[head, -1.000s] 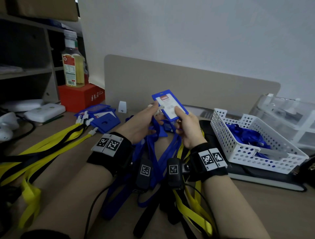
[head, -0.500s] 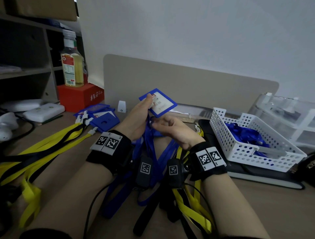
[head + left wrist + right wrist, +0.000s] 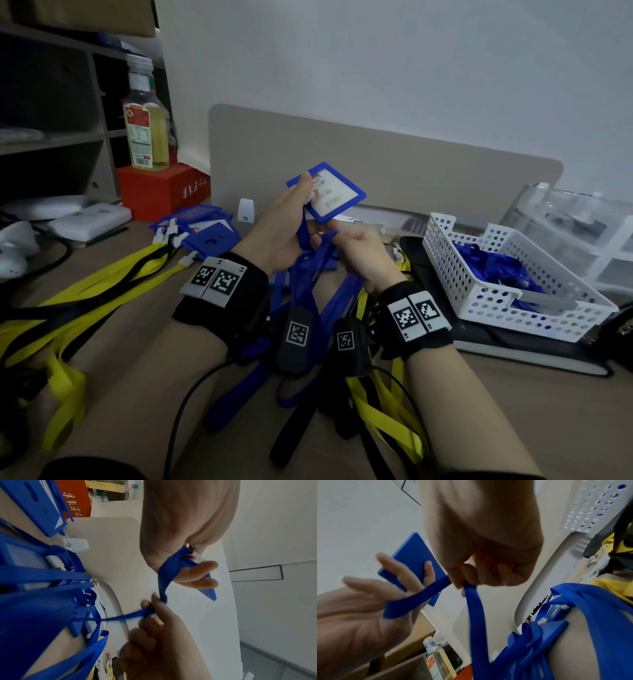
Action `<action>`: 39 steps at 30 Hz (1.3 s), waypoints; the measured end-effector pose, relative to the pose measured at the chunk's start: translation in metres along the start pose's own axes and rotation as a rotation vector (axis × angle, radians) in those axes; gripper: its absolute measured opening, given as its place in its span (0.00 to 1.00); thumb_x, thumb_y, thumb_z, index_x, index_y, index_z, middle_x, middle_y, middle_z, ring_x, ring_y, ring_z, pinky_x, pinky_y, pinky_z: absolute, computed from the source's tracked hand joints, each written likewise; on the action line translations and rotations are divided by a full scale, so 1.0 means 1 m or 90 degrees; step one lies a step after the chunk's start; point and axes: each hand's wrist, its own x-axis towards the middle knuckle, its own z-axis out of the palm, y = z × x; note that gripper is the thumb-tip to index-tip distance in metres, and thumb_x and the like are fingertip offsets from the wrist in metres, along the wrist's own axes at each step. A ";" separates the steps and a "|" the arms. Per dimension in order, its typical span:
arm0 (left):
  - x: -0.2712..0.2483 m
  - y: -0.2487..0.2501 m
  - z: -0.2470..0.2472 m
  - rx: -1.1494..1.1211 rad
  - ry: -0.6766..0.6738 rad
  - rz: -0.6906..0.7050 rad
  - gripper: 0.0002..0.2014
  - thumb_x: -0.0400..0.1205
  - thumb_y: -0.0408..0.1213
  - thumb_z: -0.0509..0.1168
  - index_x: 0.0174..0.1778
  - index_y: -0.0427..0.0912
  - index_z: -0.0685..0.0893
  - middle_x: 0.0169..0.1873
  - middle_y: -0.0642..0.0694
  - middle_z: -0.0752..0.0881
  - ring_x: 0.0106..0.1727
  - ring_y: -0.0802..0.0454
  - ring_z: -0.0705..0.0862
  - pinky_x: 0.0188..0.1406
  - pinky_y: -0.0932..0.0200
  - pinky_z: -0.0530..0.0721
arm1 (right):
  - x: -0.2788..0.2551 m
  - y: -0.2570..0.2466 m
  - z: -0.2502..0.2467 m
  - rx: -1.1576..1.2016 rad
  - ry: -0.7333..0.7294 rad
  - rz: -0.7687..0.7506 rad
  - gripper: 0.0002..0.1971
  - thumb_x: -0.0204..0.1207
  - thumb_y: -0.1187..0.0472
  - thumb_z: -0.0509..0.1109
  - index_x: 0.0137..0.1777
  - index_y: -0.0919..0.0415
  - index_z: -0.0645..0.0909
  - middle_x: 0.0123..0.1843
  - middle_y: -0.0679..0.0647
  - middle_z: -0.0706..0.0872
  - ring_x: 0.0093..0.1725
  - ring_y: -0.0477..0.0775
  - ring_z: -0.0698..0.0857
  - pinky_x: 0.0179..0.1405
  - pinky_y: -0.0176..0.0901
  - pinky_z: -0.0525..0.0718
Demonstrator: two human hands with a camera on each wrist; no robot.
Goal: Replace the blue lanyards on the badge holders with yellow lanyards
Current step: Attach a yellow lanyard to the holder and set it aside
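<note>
My left hand [image 3: 301, 195] holds a blue badge holder [image 3: 337, 198] up above the desk, pinching its upper left corner by the clip. The card's printed face is toward me, tilted. A blue lanyard [image 3: 303, 234] hangs from that corner across my left palm. My right hand [image 3: 334, 236] pinches the strap just below the holder, its other fingers curled. The right wrist view shows that pinch [image 3: 464, 585], with the strap [image 3: 476, 615] dropping to the pile, and the holder's back [image 3: 412, 551]. In the left wrist view the strap [image 3: 169, 572] runs from my left fingers [image 3: 195, 574] to the right hand [image 3: 150, 605].
Yellow and black lanyards lie at left [image 3: 85, 294] and under my right wrist [image 3: 387, 411]. More blue badge holders [image 3: 209, 236] sit at the back left of the desk. A white perforated basket [image 3: 479, 301] holds blue lanyards at right. A red box [image 3: 161, 192] carries a bottle.
My right hand has let go of the badge holder and dropped to pinch the blue strap below it. My left hand has swung the holder leftward and tilted it.
</note>
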 end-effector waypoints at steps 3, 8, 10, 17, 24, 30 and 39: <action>0.000 0.000 -0.001 0.053 0.037 0.000 0.16 0.88 0.55 0.52 0.53 0.46 0.75 0.30 0.50 0.81 0.23 0.57 0.80 0.13 0.68 0.65 | 0.002 0.000 -0.009 0.129 0.163 0.043 0.15 0.82 0.65 0.63 0.31 0.61 0.77 0.25 0.53 0.79 0.24 0.47 0.77 0.21 0.32 0.71; 0.004 -0.007 -0.004 0.160 0.095 -0.019 0.17 0.88 0.54 0.51 0.43 0.46 0.73 0.28 0.50 0.77 0.26 0.54 0.76 0.17 0.67 0.63 | 0.004 0.000 -0.013 0.219 0.194 0.103 0.14 0.87 0.57 0.56 0.43 0.60 0.79 0.25 0.50 0.79 0.19 0.44 0.70 0.17 0.34 0.64; 0.007 -0.010 -0.006 0.179 0.110 -0.021 0.17 0.88 0.54 0.51 0.41 0.46 0.72 0.29 0.49 0.75 0.26 0.54 0.74 0.18 0.65 0.62 | 0.003 -0.003 -0.011 0.251 0.165 0.140 0.16 0.87 0.55 0.53 0.48 0.60 0.80 0.28 0.50 0.83 0.22 0.46 0.75 0.20 0.35 0.67; 0.013 -0.015 -0.017 0.221 0.157 -0.042 0.18 0.89 0.53 0.48 0.35 0.48 0.66 0.27 0.50 0.67 0.23 0.55 0.65 0.20 0.65 0.56 | 0.001 -0.010 -0.018 0.376 0.150 0.183 0.18 0.85 0.57 0.49 0.44 0.59 0.81 0.39 0.52 0.87 0.27 0.49 0.78 0.18 0.34 0.66; 0.013 -0.017 -0.013 0.234 0.174 -0.020 0.19 0.89 0.52 0.47 0.37 0.47 0.69 0.27 0.49 0.70 0.26 0.54 0.69 0.25 0.60 0.62 | 0.003 -0.008 -0.024 0.382 0.049 0.198 0.26 0.85 0.49 0.43 0.50 0.58 0.83 0.44 0.50 0.91 0.38 0.49 0.85 0.35 0.38 0.75; 0.019 -0.017 -0.014 0.179 0.199 0.019 0.19 0.89 0.54 0.46 0.38 0.48 0.71 0.26 0.49 0.71 0.28 0.53 0.69 0.27 0.58 0.66 | 0.003 -0.006 -0.024 0.353 -0.062 0.237 0.34 0.85 0.45 0.36 0.49 0.58 0.85 0.42 0.52 0.92 0.43 0.51 0.89 0.43 0.42 0.77; 0.024 -0.020 -0.017 0.118 0.191 0.028 0.20 0.89 0.54 0.47 0.39 0.46 0.73 0.28 0.48 0.73 0.29 0.52 0.73 0.33 0.54 0.73 | 0.004 -0.005 -0.018 0.295 -0.152 0.285 0.30 0.83 0.39 0.41 0.31 0.58 0.72 0.18 0.47 0.65 0.16 0.47 0.65 0.24 0.38 0.58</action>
